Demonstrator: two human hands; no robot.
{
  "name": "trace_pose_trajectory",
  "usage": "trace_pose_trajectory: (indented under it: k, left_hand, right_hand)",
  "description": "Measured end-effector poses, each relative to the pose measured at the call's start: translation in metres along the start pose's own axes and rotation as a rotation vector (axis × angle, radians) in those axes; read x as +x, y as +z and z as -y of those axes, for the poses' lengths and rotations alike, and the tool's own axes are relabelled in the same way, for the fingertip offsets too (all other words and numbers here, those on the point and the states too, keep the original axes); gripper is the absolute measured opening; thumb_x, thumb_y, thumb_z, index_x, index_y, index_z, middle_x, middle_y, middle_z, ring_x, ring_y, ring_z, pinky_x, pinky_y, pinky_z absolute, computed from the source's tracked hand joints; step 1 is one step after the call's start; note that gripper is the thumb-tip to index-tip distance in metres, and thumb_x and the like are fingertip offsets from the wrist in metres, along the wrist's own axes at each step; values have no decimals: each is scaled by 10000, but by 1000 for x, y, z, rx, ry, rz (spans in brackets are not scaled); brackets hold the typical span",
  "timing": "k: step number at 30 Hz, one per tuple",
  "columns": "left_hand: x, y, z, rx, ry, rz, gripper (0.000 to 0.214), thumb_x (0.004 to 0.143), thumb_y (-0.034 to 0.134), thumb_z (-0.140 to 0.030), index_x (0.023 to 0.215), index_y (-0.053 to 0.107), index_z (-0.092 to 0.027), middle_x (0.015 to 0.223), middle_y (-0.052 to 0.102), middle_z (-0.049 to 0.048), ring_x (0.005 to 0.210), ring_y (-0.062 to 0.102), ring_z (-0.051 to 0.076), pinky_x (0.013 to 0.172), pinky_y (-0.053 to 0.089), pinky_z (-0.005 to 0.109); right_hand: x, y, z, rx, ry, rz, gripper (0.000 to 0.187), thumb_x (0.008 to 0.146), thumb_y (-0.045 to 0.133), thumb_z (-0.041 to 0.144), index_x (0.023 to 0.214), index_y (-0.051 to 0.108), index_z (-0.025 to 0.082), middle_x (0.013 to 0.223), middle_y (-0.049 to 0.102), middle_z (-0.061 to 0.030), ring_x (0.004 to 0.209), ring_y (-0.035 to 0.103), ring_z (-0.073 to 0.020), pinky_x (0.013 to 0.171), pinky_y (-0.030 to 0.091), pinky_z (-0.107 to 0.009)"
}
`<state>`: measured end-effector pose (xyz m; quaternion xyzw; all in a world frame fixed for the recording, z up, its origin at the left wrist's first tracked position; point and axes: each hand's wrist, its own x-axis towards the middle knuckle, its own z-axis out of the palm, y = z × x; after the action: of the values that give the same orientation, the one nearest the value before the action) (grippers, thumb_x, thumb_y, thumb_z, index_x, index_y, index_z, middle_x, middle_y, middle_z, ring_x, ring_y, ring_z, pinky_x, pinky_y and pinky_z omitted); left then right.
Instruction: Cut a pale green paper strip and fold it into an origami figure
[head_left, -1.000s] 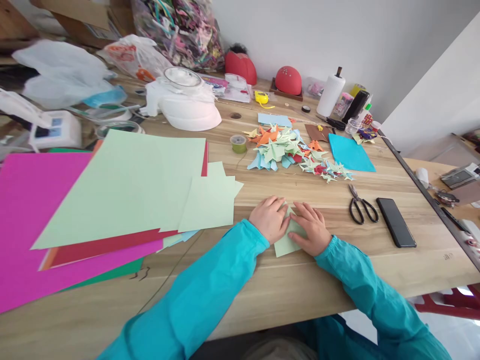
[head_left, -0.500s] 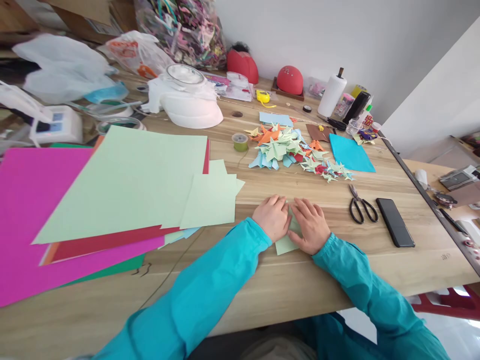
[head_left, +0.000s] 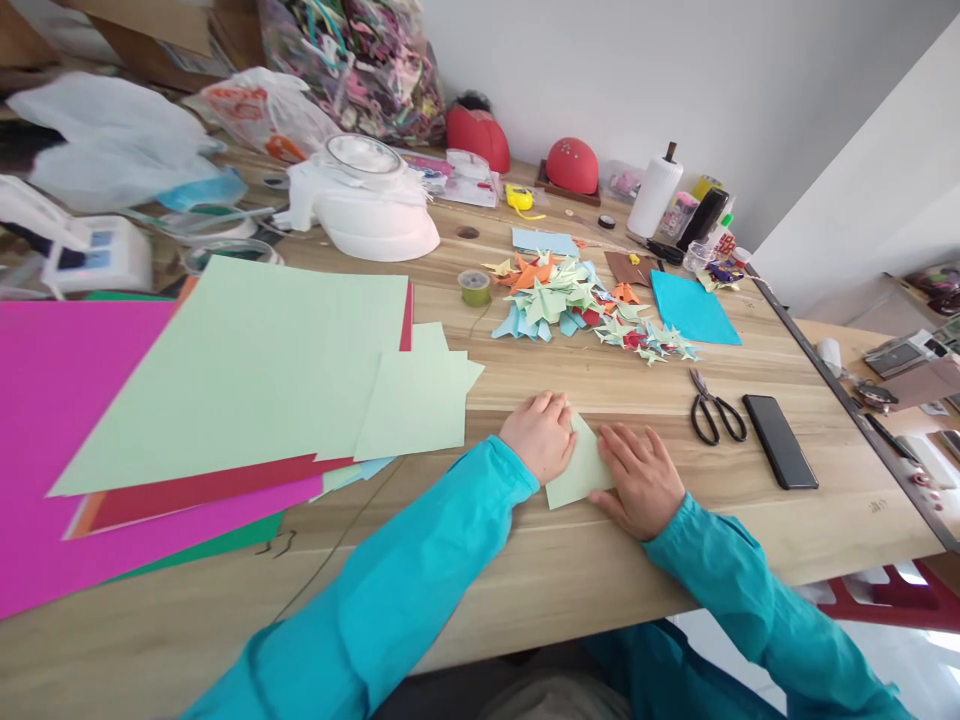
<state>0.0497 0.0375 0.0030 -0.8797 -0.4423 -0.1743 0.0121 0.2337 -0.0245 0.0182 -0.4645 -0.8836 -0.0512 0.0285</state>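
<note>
A pale green piece of folded paper (head_left: 579,468) lies on the wooden table between my two hands. My left hand (head_left: 538,436) is closed at its upper left edge, fingers curled in and pressed down on it. Flat along the paper's right edge rests my right hand (head_left: 639,478), its fingers stretched out and its thumb at the lower right corner. Farther back sits a pile of folded paper stars and shapes (head_left: 559,292) in green, orange, blue and red. To the left, pale green sheets (head_left: 247,360) and smaller green squares (head_left: 416,405) overlap.
Black-handled scissors (head_left: 716,408) and a phone (head_left: 780,440) lie to the right. Behind them is a bright blue square (head_left: 694,306). A spool (head_left: 474,288) stands left of the pile. Magenta sheets (head_left: 75,400) reach the left edge, with white caps (head_left: 367,205) behind.
My right hand has slid right and slightly toward me, uncovering more of the green paper. My left hand has stayed at the paper's left edge. The view has shifted slightly.
</note>
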Motion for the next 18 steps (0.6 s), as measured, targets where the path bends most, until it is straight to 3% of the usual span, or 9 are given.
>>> trace_pose_trajectory:
  k: [4, 7, 9, 13, 18]
  left_hand:
    - [-1, 0, 0, 15, -3, -6, 393, 820, 408, -297, 1052, 612, -54, 1157, 562, 190, 1088, 458, 300, 869, 401, 431]
    - [-1, 2, 5, 36, 23, -8, 398, 822, 415, -312, 1060, 614, -63, 1157, 572, 166, 1080, 472, 291, 892, 392, 413]
    - [0, 3, 12, 30, 72, -8, 396, 828, 412, -323, 1076, 608, -85, 1170, 572, 139, 1080, 475, 286, 923, 370, 425]
    - [3, 4, 25, -19, 165, -5, 379, 846, 399, -354, 1106, 592, -157, 1213, 559, 71, 1126, 443, 278, 980, 308, 476]
    - [4, 3, 28, -16, 176, 5, 393, 852, 394, -357, 1124, 577, -141, 1224, 548, 87, 1150, 418, 286, 979, 308, 486]
  right_hand:
    - [-27, -3, -2, -4, 4, -12, 582, 829, 399, 513, 1244, 459, 109, 1334, 412, -143, 1239, 317, -300, 1014, 186, -511]
    - [-31, -10, -5, 23, 15, -28, 491, 853, 378, 478, 1159, 538, 129, 1292, 468, -124, 1216, 355, -289, 1014, 196, -498]
    - [-23, -14, -7, 51, 32, -44, 436, 879, 344, 435, 1124, 562, 149, 1251, 511, -106, 1195, 385, -272, 1005, 219, -482]
    - [7, -12, -7, 63, 55, -39, 470, 892, 309, 412, 1253, 451, 146, 1282, 478, -111, 1210, 365, -268, 988, 256, -465]
    - [40, 5, -3, 35, 76, 3, 491, 886, 301, 461, 1270, 427, 182, 1353, 395, -94, 1241, 312, -297, 975, 250, -514]
